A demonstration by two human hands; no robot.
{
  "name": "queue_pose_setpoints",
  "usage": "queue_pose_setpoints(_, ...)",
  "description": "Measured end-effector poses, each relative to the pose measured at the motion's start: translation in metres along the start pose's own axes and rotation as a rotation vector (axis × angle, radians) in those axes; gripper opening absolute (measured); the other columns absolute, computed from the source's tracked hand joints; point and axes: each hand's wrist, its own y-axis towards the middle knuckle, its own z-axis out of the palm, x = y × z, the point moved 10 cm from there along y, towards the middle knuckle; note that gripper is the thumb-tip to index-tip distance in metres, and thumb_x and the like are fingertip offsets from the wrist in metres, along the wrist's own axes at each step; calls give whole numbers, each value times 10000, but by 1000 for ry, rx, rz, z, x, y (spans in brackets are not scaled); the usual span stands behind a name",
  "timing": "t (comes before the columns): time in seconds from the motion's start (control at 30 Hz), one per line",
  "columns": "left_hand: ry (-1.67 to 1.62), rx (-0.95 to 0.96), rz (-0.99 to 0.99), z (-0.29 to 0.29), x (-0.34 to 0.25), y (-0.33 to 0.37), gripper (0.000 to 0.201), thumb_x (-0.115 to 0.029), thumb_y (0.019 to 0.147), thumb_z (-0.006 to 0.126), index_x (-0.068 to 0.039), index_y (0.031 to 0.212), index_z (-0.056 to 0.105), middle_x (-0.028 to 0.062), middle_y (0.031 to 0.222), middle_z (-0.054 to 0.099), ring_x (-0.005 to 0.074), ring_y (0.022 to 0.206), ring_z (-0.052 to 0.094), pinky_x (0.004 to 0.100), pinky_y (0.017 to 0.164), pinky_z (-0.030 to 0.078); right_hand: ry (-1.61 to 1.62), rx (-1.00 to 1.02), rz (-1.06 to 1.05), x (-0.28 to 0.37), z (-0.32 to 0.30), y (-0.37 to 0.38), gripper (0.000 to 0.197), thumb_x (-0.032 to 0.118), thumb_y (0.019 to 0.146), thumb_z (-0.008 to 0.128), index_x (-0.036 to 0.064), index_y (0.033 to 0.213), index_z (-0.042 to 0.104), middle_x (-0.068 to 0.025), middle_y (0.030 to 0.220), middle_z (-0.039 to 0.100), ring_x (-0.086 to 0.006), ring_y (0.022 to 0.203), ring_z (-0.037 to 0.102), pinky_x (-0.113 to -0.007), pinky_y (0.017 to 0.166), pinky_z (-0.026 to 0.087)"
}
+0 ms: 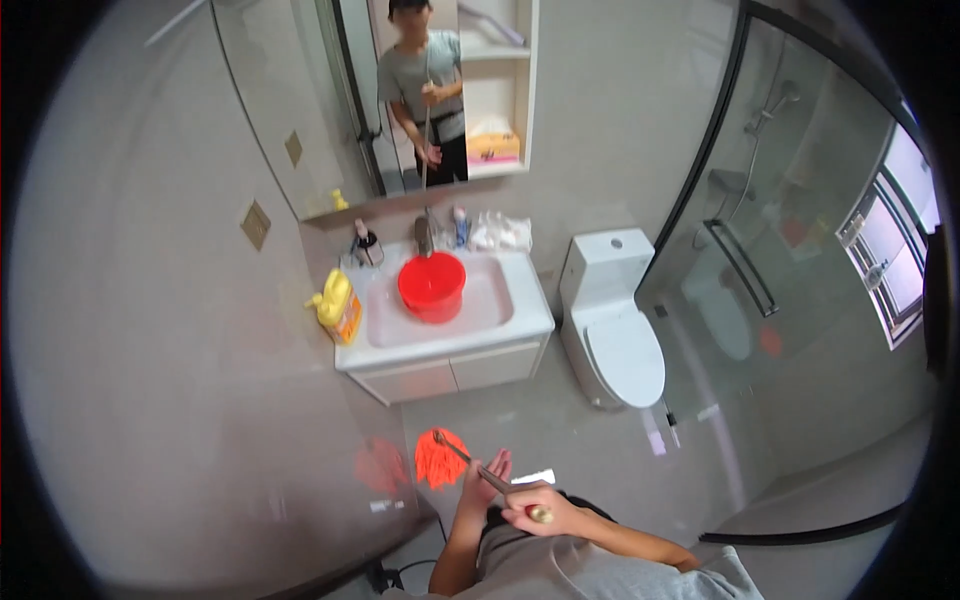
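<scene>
A mop with an orange string head (440, 458) rests on the grey floor in front of me. Its thin handle (470, 462) runs up to my hands. My right hand (545, 510) grips the top end of the handle, with a rounded knob showing beside the fingers. My left hand (484, 478) holds the handle lower down, its fingers loosely curled around it. A red bucket (432, 286) sits in the white sink basin (510, 318) ahead.
The vanity cabinet (450, 372) stands against the wall, a yellow bottle (340, 305) on its left edge. A white toilet (615, 335) is right of it. A glass shower screen (750, 260) closes off the right side. A mirror (420, 90) shows a person's reflection.
</scene>
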Motion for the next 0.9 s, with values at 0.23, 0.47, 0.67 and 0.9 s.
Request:
queue_pose_setpoints(0.23, 247, 98, -552, 118, 121, 9, 571, -434, 977, 375, -13, 1339, 507, 197, 1382, 537, 308, 1304, 503, 491, 1103, 420, 231, -567, 167, 63, -159, -28, 347, 32, 861, 545, 63, 583, 338, 21, 539, 359, -67, 510, 321, -281, 463, 245)
queue_pose_setpoints(0.47, 337, 255, -808, 132, 220, 15, 633, -478, 989, 341, 6, 1378, 464, 181, 1411, 511, 307, 1292, 519, 496, 1096, 425, -127, -737, 310, 95, -175, -57, 339, 29, 837, 571, 37, 582, 346, -9, 516, 363, -87, 484, 329, -284, 461, 276)
queue_pose_setpoints(0.67, 744, 1034, -334, 203, 217, -2, 422, -268, 951, 518, 11, 1267, 502, 139, 1258, 586, 234, 1081, 629, 411, 948, 532, -422, -679, 295, 113, -142, -31, 346, 37, 827, 632, 29, 585, 384, -53, 490, 369, -144, 435, 349, -325, 442, 296)
queue_pose_setpoints(0.9, 90, 455, -642, 204, 226, 51, 276, -174, 945, 536, -2, 1160, 533, 82, 1057, 587, 169, 878, 601, 339, 797, 522, -525, -248, 228, 98, -67, 3, 261, 60, 756, 737, 32, 611, 522, -108, 542, 541, -273, 486, 536, -365, 496, 411)
